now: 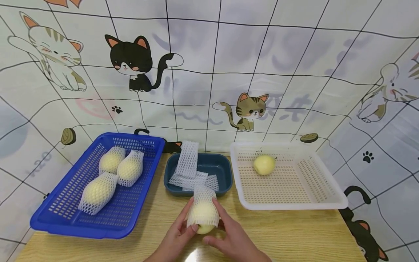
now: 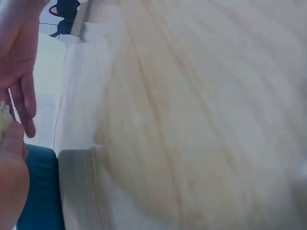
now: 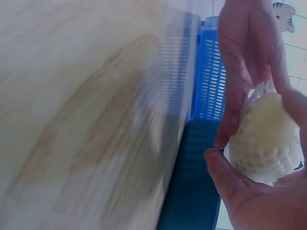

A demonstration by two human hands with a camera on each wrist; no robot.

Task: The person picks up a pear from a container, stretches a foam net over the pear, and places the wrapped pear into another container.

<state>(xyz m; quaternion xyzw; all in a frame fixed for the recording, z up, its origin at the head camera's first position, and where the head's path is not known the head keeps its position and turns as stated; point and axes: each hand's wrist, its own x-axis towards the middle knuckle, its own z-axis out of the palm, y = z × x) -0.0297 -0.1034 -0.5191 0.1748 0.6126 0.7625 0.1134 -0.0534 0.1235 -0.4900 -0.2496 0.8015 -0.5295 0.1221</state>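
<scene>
A round yellow-green fruit (image 1: 203, 228), a pear or an apple, sits partly inside a white foam net sleeve (image 1: 204, 194). Its lower end shows bare below the net, and the sleeve's loose end points away from me. My left hand (image 1: 178, 233) grips the left side, thumb near the net's edge. On the right side, my right hand (image 1: 232, 234) holds the net and fruit along its fingers, with the thumb spread toward me. The right wrist view shows both hands round the netted fruit (image 3: 264, 139). Only part of it appears in the left wrist view.
Spare foam net sleeves (image 1: 188, 160) lie in a dark teal tray (image 1: 226, 174) beyond my hands. At left, a blue basket (image 1: 131, 214) holds 3 netted fruits (image 1: 98, 193). At right, one bare fruit (image 1: 264, 165) lies in a white basket (image 1: 294, 207).
</scene>
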